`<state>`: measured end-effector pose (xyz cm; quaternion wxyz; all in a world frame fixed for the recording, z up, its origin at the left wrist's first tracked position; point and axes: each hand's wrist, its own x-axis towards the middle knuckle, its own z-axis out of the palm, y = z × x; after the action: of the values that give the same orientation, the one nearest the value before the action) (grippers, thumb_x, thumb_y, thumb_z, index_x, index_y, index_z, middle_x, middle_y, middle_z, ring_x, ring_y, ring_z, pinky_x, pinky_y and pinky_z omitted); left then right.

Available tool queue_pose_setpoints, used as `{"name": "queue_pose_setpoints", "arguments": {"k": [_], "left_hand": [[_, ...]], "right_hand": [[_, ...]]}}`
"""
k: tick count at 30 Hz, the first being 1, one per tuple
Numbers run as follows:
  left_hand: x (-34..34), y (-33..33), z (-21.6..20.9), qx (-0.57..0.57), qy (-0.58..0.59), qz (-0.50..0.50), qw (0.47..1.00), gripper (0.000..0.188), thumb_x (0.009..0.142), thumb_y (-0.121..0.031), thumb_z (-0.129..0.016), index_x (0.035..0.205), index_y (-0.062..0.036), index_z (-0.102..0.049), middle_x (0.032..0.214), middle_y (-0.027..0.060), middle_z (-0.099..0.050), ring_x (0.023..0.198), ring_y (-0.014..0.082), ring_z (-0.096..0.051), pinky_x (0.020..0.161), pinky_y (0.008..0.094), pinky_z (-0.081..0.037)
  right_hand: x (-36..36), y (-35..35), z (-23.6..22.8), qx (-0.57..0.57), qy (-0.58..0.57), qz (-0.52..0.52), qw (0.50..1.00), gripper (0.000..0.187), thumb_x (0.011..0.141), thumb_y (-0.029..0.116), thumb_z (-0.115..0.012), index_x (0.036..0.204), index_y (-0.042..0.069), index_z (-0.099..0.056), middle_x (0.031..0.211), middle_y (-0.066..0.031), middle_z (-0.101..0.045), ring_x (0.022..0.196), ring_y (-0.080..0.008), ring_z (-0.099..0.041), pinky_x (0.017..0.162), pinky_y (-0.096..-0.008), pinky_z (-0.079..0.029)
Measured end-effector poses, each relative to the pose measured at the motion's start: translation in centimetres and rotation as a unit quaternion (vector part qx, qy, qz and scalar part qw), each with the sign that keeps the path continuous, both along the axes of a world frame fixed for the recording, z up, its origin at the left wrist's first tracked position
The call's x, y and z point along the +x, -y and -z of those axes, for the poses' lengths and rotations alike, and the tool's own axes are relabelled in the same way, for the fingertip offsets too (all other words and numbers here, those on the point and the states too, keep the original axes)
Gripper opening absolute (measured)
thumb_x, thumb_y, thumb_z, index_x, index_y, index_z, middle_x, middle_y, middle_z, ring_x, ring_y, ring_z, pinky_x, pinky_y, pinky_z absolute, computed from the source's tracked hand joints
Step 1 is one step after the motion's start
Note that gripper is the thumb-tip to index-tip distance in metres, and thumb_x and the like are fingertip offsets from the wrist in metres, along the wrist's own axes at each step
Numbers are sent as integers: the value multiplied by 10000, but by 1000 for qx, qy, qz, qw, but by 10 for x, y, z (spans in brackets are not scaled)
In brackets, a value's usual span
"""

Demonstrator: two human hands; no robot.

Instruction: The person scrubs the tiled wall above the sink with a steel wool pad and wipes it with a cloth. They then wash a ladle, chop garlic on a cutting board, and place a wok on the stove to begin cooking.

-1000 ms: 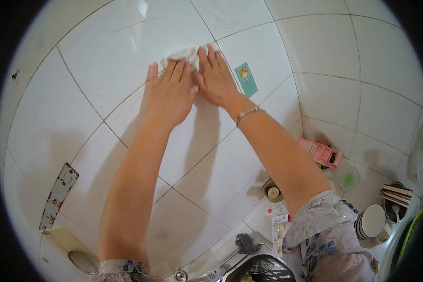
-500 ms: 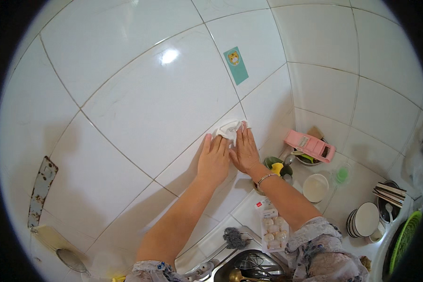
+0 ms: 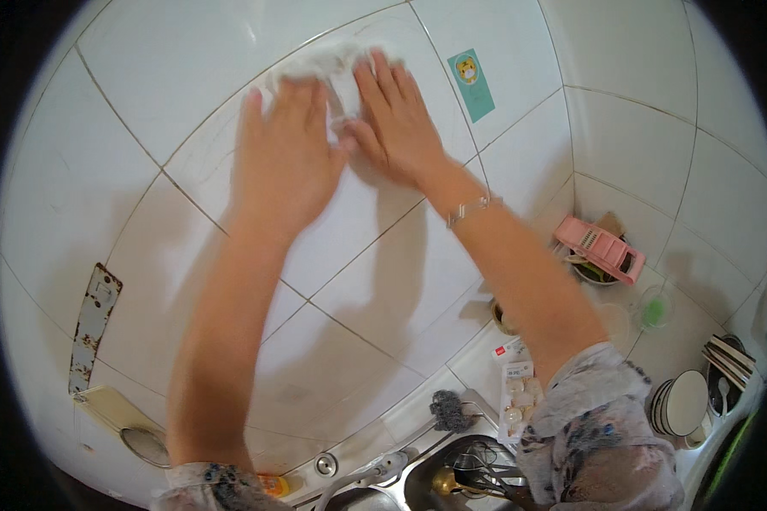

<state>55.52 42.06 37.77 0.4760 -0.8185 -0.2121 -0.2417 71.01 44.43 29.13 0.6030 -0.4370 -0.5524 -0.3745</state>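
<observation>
While one cloth (image 3: 343, 92) is pressed to the tiles (image 3: 358, 272) by the flat, unclenched left hand (image 3: 285, 166) and right hand (image 3: 400, 128), one teal card (image 3: 477, 95) is seen just right of the grip. Below it, to the right, one grater (image 3: 601, 249), one scourer (image 3: 452, 410) and one egg pack (image 3: 516, 400) are seen, the pack partly blocked by the right sleeve (image 3: 601, 426). One rusted strip (image 3: 94, 328) is seen lower left.

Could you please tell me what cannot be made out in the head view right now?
- Head view, cloth: blurred, and partly covered by the left hand and right hand.
- Head view, clear pack: its right side is hidden by the right sleeve.
- Head view, sink: cut off by the lower edge.
</observation>
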Motion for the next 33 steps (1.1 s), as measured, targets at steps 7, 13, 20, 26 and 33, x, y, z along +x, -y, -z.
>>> {"name": "queue_pose_setpoints", "arguments": {"k": [7, 13, 20, 26, 33], "left_hand": [[-68, 20, 240, -207, -168, 15, 964, 563, 718, -302, -663, 1167, 22, -562, 1187, 116, -540, 1193, 266, -447, 1084, 463, -229], [-16, -5, 154, -99, -126, 29, 987, 591, 770, -319, -631, 1257, -6, -511, 1309, 94, -487, 1275, 228, -385, 1096, 484, -206], [34, -13, 160, -44, -125, 13, 991, 446, 862, -196, -490, 1280, -41, -504, 1369, 78, -442, 1306, 220, -360, 1096, 464, -210], [-29, 7, 288, -177, -211, 3, 961, 459, 855, -237, -487, 1276, -57, -528, 1366, 72, -456, 1306, 211, -356, 1100, 461, -211], [-99, 14, 159, -86, -147, -77, 982, 446, 828, -207, -529, 1245, -49, -522, 1270, 78, -502, 1256, 193, -406, 1077, 485, -228]], "right_hand": [[-84, 47, 274, -286, -78, -41, 954, 850, 781, 388, -639, 1340, -141, -280, 1446, -342, -180, 1295, -490, -252, 1099, -541, -170], [-34, 22, 181, -217, -112, 14, 970, 710, 897, 315, -486, 1368, -148, -226, 1454, -337, -156, 1350, -461, -171, 1115, -510, -151], [-13, -5, 190, -136, -220, 14, 966, 640, 961, 306, -401, 1415, -83, -171, 1489, -299, -96, 1383, -429, -110, 1139, -474, -92], [-83, 20, 331, -327, -289, 52, 898, 597, 937, 225, -394, 1405, -87, -194, 1496, -289, -100, 1396, -422, -80, 1144, -470, -33], [-113, 36, 142, -161, -109, -103, 975, 448, 884, 150, -406, 1278, -59, -448, 1464, -301, -184, 1379, -466, -87, 1118, -547, -65]]}}
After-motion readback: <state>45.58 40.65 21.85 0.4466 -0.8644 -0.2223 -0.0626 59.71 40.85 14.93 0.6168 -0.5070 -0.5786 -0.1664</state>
